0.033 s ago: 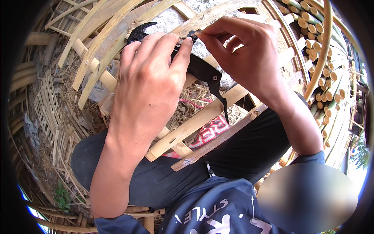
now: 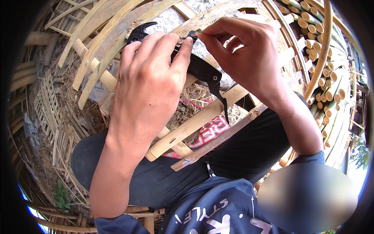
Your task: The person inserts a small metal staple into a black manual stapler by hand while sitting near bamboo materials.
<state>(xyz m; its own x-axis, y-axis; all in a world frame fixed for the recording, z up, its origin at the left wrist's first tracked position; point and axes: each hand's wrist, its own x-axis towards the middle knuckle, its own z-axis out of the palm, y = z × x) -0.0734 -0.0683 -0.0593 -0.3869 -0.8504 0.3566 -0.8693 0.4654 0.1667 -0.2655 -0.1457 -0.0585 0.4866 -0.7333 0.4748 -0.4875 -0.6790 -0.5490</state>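
Observation:
My left hand (image 2: 150, 74) is wrapped round a black hand tool (image 2: 202, 70) with a curved hook at one end and a thin bent lever at the other. The hook shows past my fingers at the upper left, and the lever hangs toward my lap. My right hand (image 2: 245, 50) is closed in a pinch of thumb and forefinger on a small dark piece (image 2: 193, 35) beside the left fingertips. Fingers hide most of that piece, so its kind is unclear. Most of the tool's middle is covered by my left hand.
A frame of bamboo slats (image 2: 187, 126) lies across my legs, with curved slats (image 2: 93, 43) at upper left. Cut bamboo poles (image 2: 331, 74) are stacked at the right. A red and white printed wrapper (image 2: 210, 132) shows below the slats, near dry straw (image 2: 194, 95).

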